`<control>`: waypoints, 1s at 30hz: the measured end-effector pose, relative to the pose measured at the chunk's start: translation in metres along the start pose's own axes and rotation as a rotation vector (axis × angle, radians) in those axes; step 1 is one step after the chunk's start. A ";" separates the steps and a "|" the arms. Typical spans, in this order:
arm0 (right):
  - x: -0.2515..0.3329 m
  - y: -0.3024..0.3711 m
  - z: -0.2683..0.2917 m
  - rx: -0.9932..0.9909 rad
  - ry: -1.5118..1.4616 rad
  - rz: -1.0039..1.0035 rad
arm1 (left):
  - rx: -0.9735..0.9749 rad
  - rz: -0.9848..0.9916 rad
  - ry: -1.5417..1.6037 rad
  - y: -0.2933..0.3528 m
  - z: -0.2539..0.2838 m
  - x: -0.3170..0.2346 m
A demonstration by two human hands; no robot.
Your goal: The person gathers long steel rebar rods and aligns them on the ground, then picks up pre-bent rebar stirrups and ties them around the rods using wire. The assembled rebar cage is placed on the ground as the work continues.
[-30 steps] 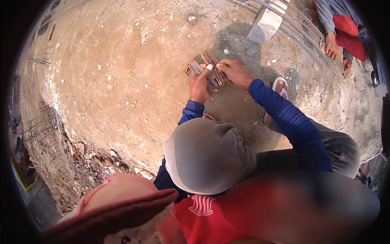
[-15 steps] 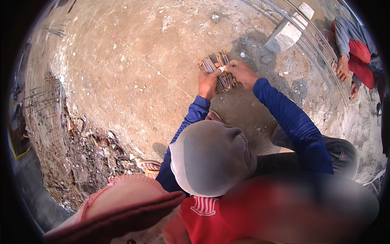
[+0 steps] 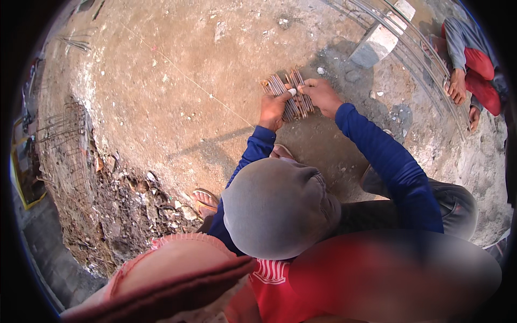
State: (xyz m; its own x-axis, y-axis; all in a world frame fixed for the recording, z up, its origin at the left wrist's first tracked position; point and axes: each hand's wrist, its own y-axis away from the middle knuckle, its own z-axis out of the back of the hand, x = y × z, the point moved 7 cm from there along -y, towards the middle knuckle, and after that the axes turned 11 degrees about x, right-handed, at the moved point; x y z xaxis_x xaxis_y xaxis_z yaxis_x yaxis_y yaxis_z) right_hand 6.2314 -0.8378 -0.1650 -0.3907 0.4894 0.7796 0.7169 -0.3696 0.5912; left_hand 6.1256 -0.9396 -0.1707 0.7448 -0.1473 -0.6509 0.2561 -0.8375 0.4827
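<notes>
Slim, brownish short rods (image 3: 278, 84) lie side by side in a bunch, just above the ground. From the left, my left hand (image 3: 273, 111), in a blue sleeve, is closed round the bunch's near side. Its thumb, with a white wrap, presses across the top. At the opposite side my right hand (image 3: 321, 97) has its fingers bent and pinched onto the rods close to that thumb. The undersides of both hands are hidden, and the rods' exact kind is too small to make out.
A co-worker (image 3: 479, 64) crouches at the right, hands near long thin bars (image 3: 414, 40). A pale block (image 3: 377, 48) lies beneath those bars. Rubble (image 3: 126, 215) and a wire-like rebar cage (image 3: 67, 129) border the left. A string (image 3: 186, 76) crosses the ground. A rounded grey cloth shape (image 3: 277, 210) fills the near middle.
Both hands stay on the rods, with small shifts of the fingers. A long shadow now falls on the ground left of my left forearm. The sandalled foot at the left shows more fully.
</notes>
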 end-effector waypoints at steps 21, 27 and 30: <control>-0.011 0.002 -0.007 -0.032 0.273 -0.030 | -0.116 0.016 0.043 0.002 0.001 0.016; -0.004 0.017 -0.011 0.297 -0.124 -0.151 | -0.003 0.181 0.203 0.002 -0.010 0.023; 0.017 0.025 -0.016 0.336 -0.081 -0.180 | 0.045 0.207 0.226 0.005 -0.031 0.012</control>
State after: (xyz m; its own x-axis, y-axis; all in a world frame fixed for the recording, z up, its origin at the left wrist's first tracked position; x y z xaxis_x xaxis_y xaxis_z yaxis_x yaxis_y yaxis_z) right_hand 6.2332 -0.8511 -0.1341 -0.4906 0.5885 0.6426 0.7954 0.0013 0.6061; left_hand 6.1550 -0.9294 -0.1574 0.8978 -0.2007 -0.3920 0.0608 -0.8251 0.5617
